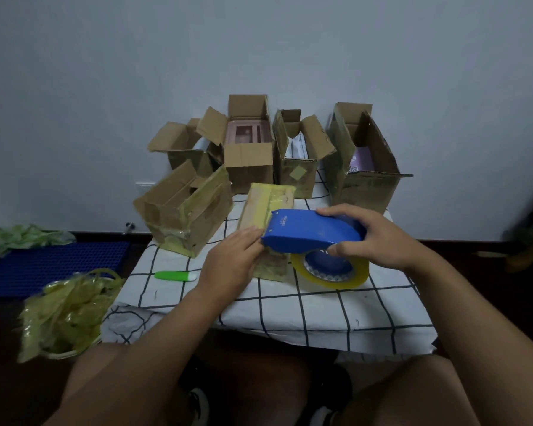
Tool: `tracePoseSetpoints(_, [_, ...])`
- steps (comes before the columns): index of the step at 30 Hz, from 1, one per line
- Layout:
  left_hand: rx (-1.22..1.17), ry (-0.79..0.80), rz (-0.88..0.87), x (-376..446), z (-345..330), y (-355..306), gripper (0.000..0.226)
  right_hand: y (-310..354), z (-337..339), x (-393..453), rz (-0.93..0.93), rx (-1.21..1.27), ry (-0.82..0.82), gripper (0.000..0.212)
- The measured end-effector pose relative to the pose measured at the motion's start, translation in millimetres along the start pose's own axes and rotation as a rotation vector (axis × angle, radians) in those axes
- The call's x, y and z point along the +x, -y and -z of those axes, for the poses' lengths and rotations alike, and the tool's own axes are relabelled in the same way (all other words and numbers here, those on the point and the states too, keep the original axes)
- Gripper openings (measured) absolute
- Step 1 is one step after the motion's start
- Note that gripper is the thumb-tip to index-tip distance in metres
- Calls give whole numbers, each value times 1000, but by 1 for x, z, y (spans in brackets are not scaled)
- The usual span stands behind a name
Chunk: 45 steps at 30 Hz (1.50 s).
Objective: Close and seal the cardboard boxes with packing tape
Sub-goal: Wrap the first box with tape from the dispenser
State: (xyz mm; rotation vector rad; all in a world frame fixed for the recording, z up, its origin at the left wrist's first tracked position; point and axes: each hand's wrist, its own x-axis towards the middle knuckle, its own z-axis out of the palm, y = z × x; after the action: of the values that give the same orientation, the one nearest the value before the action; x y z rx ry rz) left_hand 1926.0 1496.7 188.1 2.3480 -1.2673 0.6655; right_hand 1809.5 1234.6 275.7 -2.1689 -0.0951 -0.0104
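A long narrow cardboard box [260,207], closed and covered in yellowish tape, lies in the middle of the checked tablecloth. My right hand [373,238] grips a blue tape dispenser [311,230] with a yellowish tape roll [333,275], holding it over the box's near end. My left hand [231,262] rests on the near end of the box, fingers touching the dispenser's front edge. Another taped box [185,210] sits to the left with flaps partly open. Several open boxes [248,146] stand at the back.
A green utility knife [174,275] lies on the cloth [290,312] left of my left hand. A heap of used yellowish tape [65,312] fills a basket at the lower left, beside a blue crate [53,265]. A wall stands behind the boxes.
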Motion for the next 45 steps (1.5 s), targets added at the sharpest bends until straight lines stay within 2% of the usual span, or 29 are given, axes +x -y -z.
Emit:
tracePoseSetpoints(2, [30, -15, -48, 2, -1, -4, 34, -3, 5, -6, -11, -2, 1, 59])
tracePoseSetpoints(8, [57, -12, -3, 0, 0, -4, 28, -15, 34, -32, -49, -43, 8, 58])
tracePoseSetpoints(11, [119, 68, -1, 1, -2, -8, 63, -12, 37, -34, -55, -85, 36, 61])
tracePoseSetpoints(14, [152, 94, -6, 2, 0, -12, 75, -11, 36, -32, -64, -94, 49, 62])
tracePoseSetpoints(19, [218, 118, -4, 3, 1, -18, 69, -15, 36, -23, -87, -135, 80, 62])
tracePoseSetpoints(25, [258, 145, 15, 12, 8, -23, 52, -16, 28, -13, -105, -137, 109, 58])
tracePoseSetpoints(30, [245, 114, 25, 12, 5, -23, 61, -9, 32, -6, -105, -169, 134, 59])
tracePoseSetpoints(42, [252, 133, 26, 15, 2, -25, 59, 31, 53, 32, -104, -407, 267, 54])
tracePoseSetpoints(45, [262, 143, 34, 17, 6, -31, 62, 28, 37, 39, -135, -606, 391, 50])
